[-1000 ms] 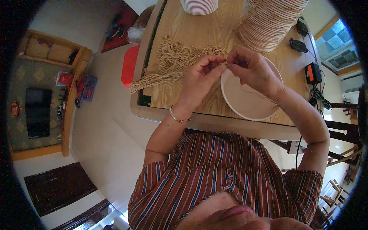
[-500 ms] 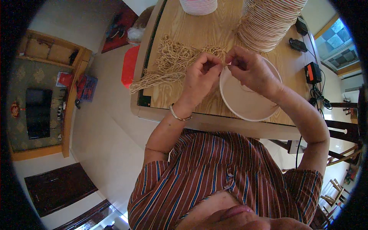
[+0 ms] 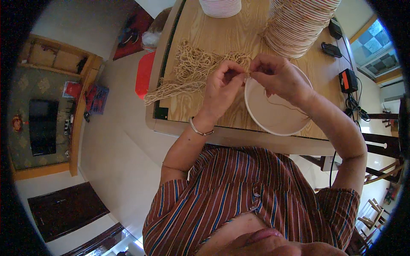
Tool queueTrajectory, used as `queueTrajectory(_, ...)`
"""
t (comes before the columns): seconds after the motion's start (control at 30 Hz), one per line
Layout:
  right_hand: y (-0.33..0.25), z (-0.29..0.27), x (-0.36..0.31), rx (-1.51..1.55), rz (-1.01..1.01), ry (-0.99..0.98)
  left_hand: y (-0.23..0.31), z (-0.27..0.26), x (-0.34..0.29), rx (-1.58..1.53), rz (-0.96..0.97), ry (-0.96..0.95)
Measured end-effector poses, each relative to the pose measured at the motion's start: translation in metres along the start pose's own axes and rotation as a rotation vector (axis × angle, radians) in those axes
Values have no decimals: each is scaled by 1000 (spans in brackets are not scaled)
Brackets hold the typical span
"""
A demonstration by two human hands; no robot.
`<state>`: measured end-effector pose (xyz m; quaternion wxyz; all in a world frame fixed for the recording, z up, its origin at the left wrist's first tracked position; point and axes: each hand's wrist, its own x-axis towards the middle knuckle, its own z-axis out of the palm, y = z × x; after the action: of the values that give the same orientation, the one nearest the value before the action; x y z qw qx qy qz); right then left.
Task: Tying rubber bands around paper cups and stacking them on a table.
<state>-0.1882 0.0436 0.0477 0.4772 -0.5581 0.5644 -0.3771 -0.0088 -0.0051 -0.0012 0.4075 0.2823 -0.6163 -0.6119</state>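
Observation:
A round white paper tub (image 3: 269, 121) sits near the table's front edge, its open mouth toward me. A thin tan string (image 3: 288, 106) runs across its inside to the right side of the rim. At the tub's left rim my left hand (image 3: 220, 91) and my right hand (image 3: 284, 81) meet, fingertips pinched close together on the string. Fingers partly hide the exact spot they work on. Beside and beyond my left hand lies a loose heap of tan strings (image 3: 192, 64), its straighter ends reaching the table's left edge.
On the wood-grain table (image 3: 239, 32) a tall leaning stack of nested tubs (image 3: 301, 27), with strings along its side, stands behind my right hand. Another tub stack (image 3: 220, 7) is at the far edge. Black adapters (image 3: 348, 81) and cables lie right. A red stool (image 3: 145, 74) stands left.
Both hands stay at the rim, their fingertips shifting slightly lower and closer together. More of the string inside the tub shows now, sagging below my right hand.

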Motion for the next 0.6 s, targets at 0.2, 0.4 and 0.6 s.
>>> queueTrajectory(0.2, 0, -2, -3, -94, -106, 4, -2, -7, 4, 352, 249, 161)
queueTrajectory(0.4, 3, 2, -1, -166, -203, 83, 11, 2, 1, 425, 275, 40)
queueTrajectory(0.6, 4, 4, -1, -293, -297, 110, 17, 3, 0, 536, 320, 72)
